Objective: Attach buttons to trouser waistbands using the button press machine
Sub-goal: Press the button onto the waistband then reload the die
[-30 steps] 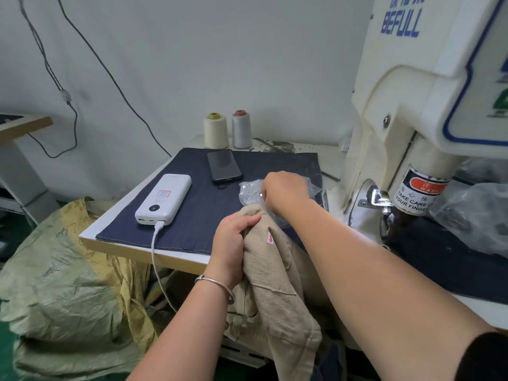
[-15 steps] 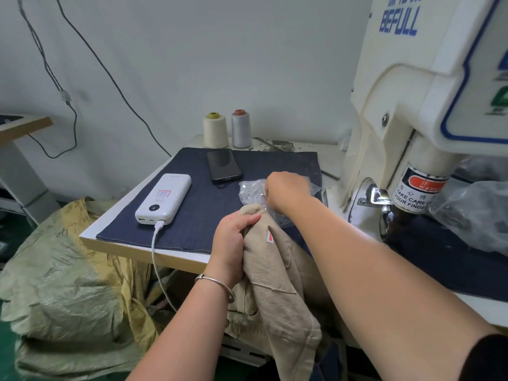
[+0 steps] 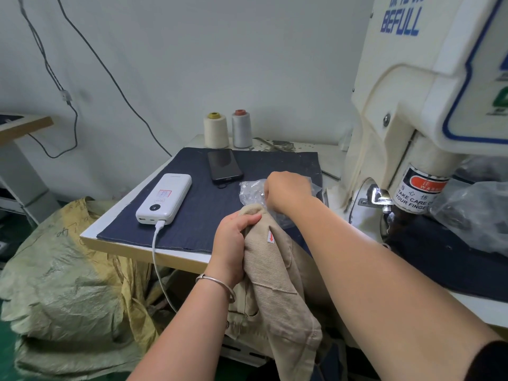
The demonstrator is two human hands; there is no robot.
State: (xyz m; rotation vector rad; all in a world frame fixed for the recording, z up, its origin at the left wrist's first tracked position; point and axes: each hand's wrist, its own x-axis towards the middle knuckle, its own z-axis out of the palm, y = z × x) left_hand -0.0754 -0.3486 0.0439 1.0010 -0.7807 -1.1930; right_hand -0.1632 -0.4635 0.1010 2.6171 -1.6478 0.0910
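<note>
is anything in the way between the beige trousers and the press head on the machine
Only the person's own right hand and forearm cross between the beige trousers, which the left hand grips, and the cream button press machine's head.

Garment workshop: button press machine point(image 3: 428, 86), thread cones point(image 3: 216, 130).

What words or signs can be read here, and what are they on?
"BEFULL", blue letters on the press machine; the characters above it are cut off.
"TAKE CARE O... YOUR FINGE...", on the warning label; its red band and Chinese characters are too blurred.
Red arrow, no words, on the trousers' sticker.
Power bank label: too small.
Sack handwriting: unreadable.
</note>
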